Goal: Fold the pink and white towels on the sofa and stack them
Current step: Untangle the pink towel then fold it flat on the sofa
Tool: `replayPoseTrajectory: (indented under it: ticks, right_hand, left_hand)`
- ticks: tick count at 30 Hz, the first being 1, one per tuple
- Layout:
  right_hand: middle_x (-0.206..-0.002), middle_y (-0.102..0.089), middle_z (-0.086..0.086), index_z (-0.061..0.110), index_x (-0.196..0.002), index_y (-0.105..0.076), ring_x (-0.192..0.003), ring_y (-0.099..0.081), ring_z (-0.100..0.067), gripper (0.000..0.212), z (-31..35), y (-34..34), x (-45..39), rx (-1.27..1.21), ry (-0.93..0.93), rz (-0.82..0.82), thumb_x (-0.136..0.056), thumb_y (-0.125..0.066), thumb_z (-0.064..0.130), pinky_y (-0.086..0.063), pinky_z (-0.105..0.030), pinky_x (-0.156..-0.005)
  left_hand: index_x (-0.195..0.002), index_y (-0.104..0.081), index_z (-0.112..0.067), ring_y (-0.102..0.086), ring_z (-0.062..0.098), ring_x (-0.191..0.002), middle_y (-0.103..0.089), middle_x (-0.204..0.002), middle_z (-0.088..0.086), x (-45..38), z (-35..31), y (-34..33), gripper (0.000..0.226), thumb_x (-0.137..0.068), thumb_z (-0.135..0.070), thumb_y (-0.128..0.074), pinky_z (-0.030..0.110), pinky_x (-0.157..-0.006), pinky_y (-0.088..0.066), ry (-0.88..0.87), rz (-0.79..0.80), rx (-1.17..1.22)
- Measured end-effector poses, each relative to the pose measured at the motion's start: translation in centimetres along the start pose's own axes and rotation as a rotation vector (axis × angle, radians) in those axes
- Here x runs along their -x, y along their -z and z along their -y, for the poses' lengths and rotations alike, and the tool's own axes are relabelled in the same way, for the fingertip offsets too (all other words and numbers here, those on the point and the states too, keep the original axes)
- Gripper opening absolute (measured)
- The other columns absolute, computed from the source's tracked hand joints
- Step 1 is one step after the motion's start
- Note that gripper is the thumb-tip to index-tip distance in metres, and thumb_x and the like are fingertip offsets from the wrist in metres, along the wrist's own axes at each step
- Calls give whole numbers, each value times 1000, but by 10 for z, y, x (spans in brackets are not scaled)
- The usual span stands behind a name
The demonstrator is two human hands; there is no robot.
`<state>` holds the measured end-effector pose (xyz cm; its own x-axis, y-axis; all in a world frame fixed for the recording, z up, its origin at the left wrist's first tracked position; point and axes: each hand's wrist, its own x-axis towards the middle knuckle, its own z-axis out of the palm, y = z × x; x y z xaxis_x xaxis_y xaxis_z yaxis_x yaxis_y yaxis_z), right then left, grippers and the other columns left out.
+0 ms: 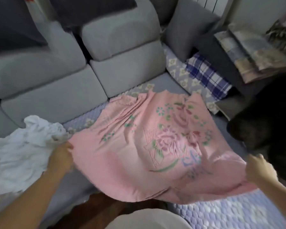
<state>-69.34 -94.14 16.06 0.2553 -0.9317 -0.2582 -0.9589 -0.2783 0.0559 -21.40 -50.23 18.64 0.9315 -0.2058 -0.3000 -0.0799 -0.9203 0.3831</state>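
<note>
We hold the pink towel point(149, 151) spread over the sofa point(45, 76) seat, its near edge sagging off the front. Our left hand point(61, 158) has fingers pinching its left corner; our right hand point(258, 167) pinches the right corner. The white towel point(21, 151) lies crumpled just left, touching the pink one.

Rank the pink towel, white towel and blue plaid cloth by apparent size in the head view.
1. pink towel, spread out.
2. white towel, crumpled and cut off by the frame, so unsure.
3. blue plaid cloth, farther away.
</note>
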Motion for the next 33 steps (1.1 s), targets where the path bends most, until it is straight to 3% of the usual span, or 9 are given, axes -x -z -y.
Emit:
replayPoseTrajectory:
  ticks: [3, 5, 8, 12, 18, 20, 23, 28, 33]
  right_hand:
    - [-112, -60, -18, 9, -112, -71, -95, -64, -44, 44, 59, 10, 24, -372, 126, -263, -76, -49, -4, -48, -40, -88]
    - [-105, -66, -13, 6, -103, -74, -97, -65, -35, 45, 124, 20, 56, -650, 432, -325, -74, -41, -1, -38, -17, -100]
    - [-96, -64, -5, 8, -104, -73, -89, -59, -10, 40, 221, 35, 107, -985, 784, -144, -80, -42, 12, -43, -14, -85]
    - [-94, -57, -7, 3, -112, -68, -89, -53, -8, 49, 305, 47, 151, -1126, 1003, 9, -70, -45, -6, -41, -18, -84]
    - [-108, -59, 1, 15, -129, -61, -99, -55, -11, 51, 360, 41, 168, -1170, 865, 164, -82, -45, 4, -43, -25, -91]
    - [-109, -60, 6, 20, -131, -60, -94, -55, -12, 43, 371, 47, 180, -1250, 761, 282, -94, -49, 38, -44, -29, -86]
    - [-112, -64, -10, 20, -135, -58, -99, -56, -18, 84, 375, 53, 184, -1517, 417, 397, -79, -49, 82, -45, -28, -91]
    - [-113, -68, -7, 17, -111, -67, -102, -64, -14, 29, 353, 39, 195, -1765, -171, 241, -104, -47, 37, -50, -35, -97]
    - [-113, -66, 11, 20, -112, -66, -104, -58, 2, 25, 342, 31, 250, -1223, 300, 188, -87, -64, 19, -41, -7, -87]
  left_hand:
    - [-91, -65, -23, -60, 23, -91, -68, -101, 8, 45, -45, -35, 48, -77, 18, -45, 25, -80, -42, -278, 113, 100]
    - [-88, -63, -35, -62, 11, -93, -69, -100, -2, 85, -70, -54, 48, -80, 7, -41, 11, -85, -41, -419, 195, 217]
    - [-93, -67, -45, -65, -1, -94, -70, -105, -18, 127, -99, -62, 58, -94, 7, -41, 7, -88, -44, -478, 319, 272]
    - [-102, -72, -19, -68, 10, -90, -73, -97, 0, 142, -120, -49, 27, -96, -10, -47, 30, -81, -55, -549, 379, 349]
    - [-113, -62, -33, -64, -5, -101, -70, -105, -15, 124, -102, -11, 25, -103, -13, -51, 8, -78, -50, -566, 510, 483]
    - [-108, -60, -35, -63, -9, -96, -68, -98, -19, 113, -93, -10, 19, -100, -18, -57, 4, -72, -47, -562, 523, 460]
    - [-88, -63, -30, -62, -2, -79, -66, -80, -10, 98, -88, -15, 11, -98, -26, -61, 7, -61, -43, -582, 480, 415]
    - [-79, -65, -25, -57, 10, -62, -61, -66, -6, 85, -78, -25, 28, -101, -35, -51, 17, -52, -38, -521, 386, 426]
    - [-69, -71, -27, -66, -2, -68, -70, -65, -18, 90, -72, -21, 43, -103, -28, -45, 8, -60, -45, -495, 421, 525]
